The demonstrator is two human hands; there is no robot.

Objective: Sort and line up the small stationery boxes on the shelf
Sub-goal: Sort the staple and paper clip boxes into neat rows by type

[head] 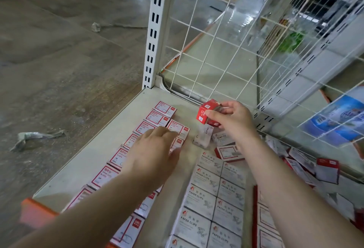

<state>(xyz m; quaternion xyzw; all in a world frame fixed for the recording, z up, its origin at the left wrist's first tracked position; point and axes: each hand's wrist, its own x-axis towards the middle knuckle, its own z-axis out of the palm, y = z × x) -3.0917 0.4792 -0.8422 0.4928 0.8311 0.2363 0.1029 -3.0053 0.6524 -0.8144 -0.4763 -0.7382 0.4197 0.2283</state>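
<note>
Right hand [234, 121] pinches small red box [206, 114].

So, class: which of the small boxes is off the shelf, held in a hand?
The red box, pinched by the right hand near the wire back; every other box lies on the shelf.

red box [204, 114] | lifted, tilted | red-framed boxes [157, 118] | lined flat on shelf [110, 141]

A shop, by the look of it: white metal shelf [110, 129] with slotted upright [152, 37] and wire-grid back [216, 41], orange price rail [34, 211], rows of boxed paper clips [208, 194], more racking [315, 54] across a polished floor [59, 41].
</note>
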